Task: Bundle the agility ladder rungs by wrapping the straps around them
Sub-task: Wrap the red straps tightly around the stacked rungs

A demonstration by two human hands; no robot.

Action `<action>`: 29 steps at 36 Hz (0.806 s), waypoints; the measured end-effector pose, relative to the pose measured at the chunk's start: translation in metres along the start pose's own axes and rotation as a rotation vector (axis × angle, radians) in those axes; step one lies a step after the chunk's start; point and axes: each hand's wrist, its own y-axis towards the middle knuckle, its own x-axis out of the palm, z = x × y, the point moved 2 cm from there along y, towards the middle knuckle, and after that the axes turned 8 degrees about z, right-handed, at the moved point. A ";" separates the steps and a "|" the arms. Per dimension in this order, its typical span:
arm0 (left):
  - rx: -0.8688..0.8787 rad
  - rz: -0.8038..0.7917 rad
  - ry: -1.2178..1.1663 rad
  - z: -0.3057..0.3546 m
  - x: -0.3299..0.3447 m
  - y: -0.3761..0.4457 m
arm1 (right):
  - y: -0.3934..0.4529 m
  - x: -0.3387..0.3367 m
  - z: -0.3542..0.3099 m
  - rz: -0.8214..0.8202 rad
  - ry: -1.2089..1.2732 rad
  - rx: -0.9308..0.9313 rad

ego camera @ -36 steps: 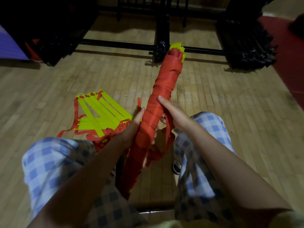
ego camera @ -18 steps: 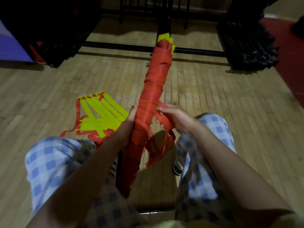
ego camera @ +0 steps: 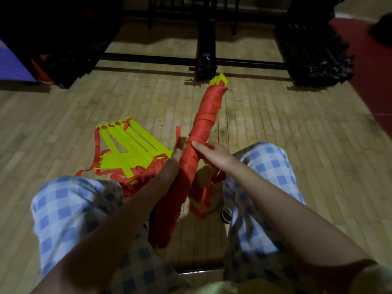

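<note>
Rung bundle gripped by left hand; right hand pinches strap

This looks like a gym or sports hall. A pale wooden strip floor fills most of the frame, and a red mat or floor section edges the upper right. Black metal equipment frames stand along the top, and a yellow-runged agility ladder lies loose at centre left.
</note>
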 end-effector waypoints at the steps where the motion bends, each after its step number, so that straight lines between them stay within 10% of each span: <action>1: -0.009 -0.025 0.009 -0.002 0.001 -0.001 | -0.001 0.001 0.001 0.018 -0.002 0.001; 12: 0.026 0.047 -0.012 0.005 0.003 0.004 | -0.002 0.004 -0.011 0.115 0.156 0.020; 23: -0.103 -0.381 -0.087 0.010 0.001 -0.011 | -0.011 -0.001 -0.019 -0.064 0.445 -0.125; 29: 0.034 -0.301 -0.142 0.004 0.003 -0.009 | -0.009 -0.011 -0.017 -0.130 0.349 -0.136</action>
